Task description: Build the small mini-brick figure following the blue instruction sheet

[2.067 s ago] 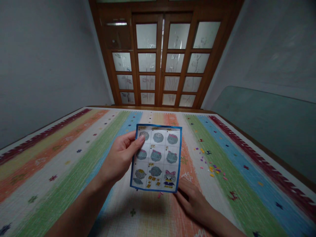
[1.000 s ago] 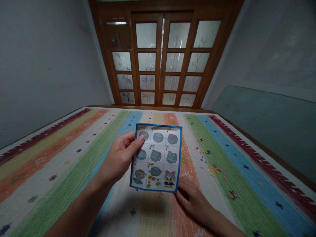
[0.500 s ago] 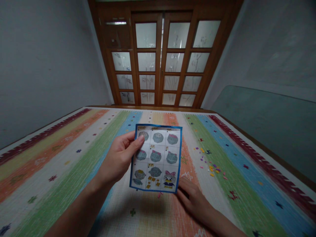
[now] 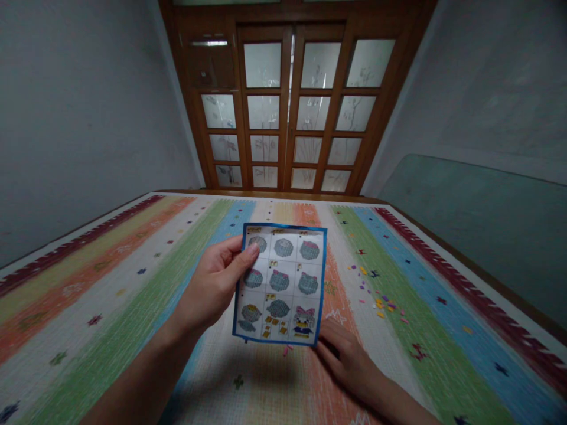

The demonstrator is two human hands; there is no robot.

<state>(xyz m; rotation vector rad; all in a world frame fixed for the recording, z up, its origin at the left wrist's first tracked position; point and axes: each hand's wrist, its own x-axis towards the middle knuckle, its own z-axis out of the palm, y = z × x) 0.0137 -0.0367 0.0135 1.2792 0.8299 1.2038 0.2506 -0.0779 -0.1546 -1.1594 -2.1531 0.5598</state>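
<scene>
One thin, square paper sheet (image 4: 280, 283), blue-bordered with a printed grid of figures, is raised above our woven striped mat (image 4: 110, 307). Our left hand (image 4: 212, 286) pinches its left edge, thumb on the front. Our right hand (image 4: 348, 357) rests loosely curled on the mat, holding nothing, beside small coloured pieces (image 4: 383, 302). Open mat lies left.

a home: striped floor mat (image 4: 133, 307), wooden glazed doors (image 4: 290, 112).
</scene>
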